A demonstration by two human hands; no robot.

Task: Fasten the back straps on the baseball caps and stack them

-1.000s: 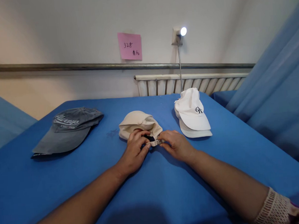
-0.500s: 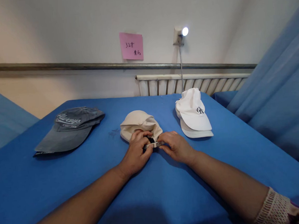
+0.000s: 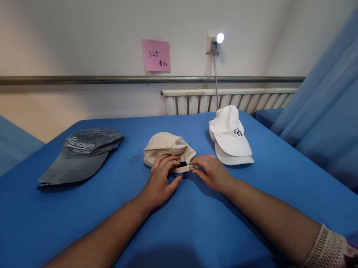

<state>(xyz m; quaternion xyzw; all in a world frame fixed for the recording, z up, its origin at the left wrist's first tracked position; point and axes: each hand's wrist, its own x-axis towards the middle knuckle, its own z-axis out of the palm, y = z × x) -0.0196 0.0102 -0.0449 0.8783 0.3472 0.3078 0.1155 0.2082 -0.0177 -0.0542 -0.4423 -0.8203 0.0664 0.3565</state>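
Beige baseball cap: lying centre frame; left hand: thumb spreading, fingers touching cap; right hand: pinching strap buckle; risk: loose left-hand support letting strap twist, buckle slip

"32" on pink note; "Always" on gray cap.

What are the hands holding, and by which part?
The right hand pinches the beige cap by its back strap, at the buckle; the left hand only touches the cap, thumb apart.

Head-worn view, forward and down, fairly near
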